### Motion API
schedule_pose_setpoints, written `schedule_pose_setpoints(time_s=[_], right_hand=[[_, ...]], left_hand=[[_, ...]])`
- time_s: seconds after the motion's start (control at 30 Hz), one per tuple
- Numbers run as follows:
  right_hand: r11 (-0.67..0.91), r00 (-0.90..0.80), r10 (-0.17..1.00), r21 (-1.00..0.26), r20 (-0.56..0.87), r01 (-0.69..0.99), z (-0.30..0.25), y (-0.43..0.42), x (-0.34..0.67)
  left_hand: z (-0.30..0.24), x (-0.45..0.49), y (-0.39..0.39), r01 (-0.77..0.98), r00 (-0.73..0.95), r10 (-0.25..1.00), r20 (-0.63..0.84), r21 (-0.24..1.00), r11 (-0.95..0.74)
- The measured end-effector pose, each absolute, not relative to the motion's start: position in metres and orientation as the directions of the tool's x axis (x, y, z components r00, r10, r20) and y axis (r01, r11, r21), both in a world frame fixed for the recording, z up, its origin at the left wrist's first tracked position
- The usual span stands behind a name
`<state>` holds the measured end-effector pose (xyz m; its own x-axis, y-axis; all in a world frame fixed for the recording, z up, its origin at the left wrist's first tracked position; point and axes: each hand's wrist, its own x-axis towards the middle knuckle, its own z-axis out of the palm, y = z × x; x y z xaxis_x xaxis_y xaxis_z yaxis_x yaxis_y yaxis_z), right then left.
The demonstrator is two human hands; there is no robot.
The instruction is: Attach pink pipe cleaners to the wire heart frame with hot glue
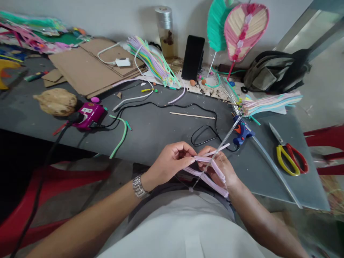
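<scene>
My left hand (172, 161), with a metal watch (139, 187) on its wrist, pinches the end of a bent lilac pipe cleaner (205, 159) between thumb and index finger. Close beside it, my right hand (223, 170) has its fingers curled behind the lilac strips, which look folded and fuzzy; some fingers are hidden. A long thin translucent stick (227, 136) slants across in front of the right hand; its lower end is near my lap. Behind the right hand lies a blue glue gun (244, 133). Scissors (288, 157) with one yellow and one red handle lie to the right.
A purple power socket (90, 115) sits left, its black cable (161, 105) crossing the table. Cardboard sheets (88, 68), a pipe cleaner bundle (153, 61), a phone (192, 57), a bottle (165, 34) and a bag (274, 71) stand or lie behind. Red chairs (325, 136) flank the table.
</scene>
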<state>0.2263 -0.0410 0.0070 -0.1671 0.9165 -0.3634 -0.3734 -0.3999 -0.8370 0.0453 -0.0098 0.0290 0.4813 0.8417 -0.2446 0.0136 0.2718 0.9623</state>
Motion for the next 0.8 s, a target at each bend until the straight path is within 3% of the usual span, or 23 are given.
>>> schedule_pose_setpoints(time_s=[0.4,0.63,0.8], right_hand=[[-0.345,-0.121,0.938,-0.84,-0.325,-0.42,-0.006,-0.037,0.224],[-0.311,-0.152,0.949,-0.9,-0.276,-0.306,-0.008,-0.036,0.228],[-0.323,-0.17,0.946,-0.851,-0.276,-0.414,-0.009,-0.035,0.227]], left_hand=[[0.02,0.052,-0.015,-0.066,0.38,0.891,-0.248,0.954,0.293],[0.02,0.054,-0.016,-0.018,0.329,0.919,-0.217,0.972,0.236],[0.022,0.054,-0.017,-0.03,0.303,0.933,-0.195,0.976,0.214]])
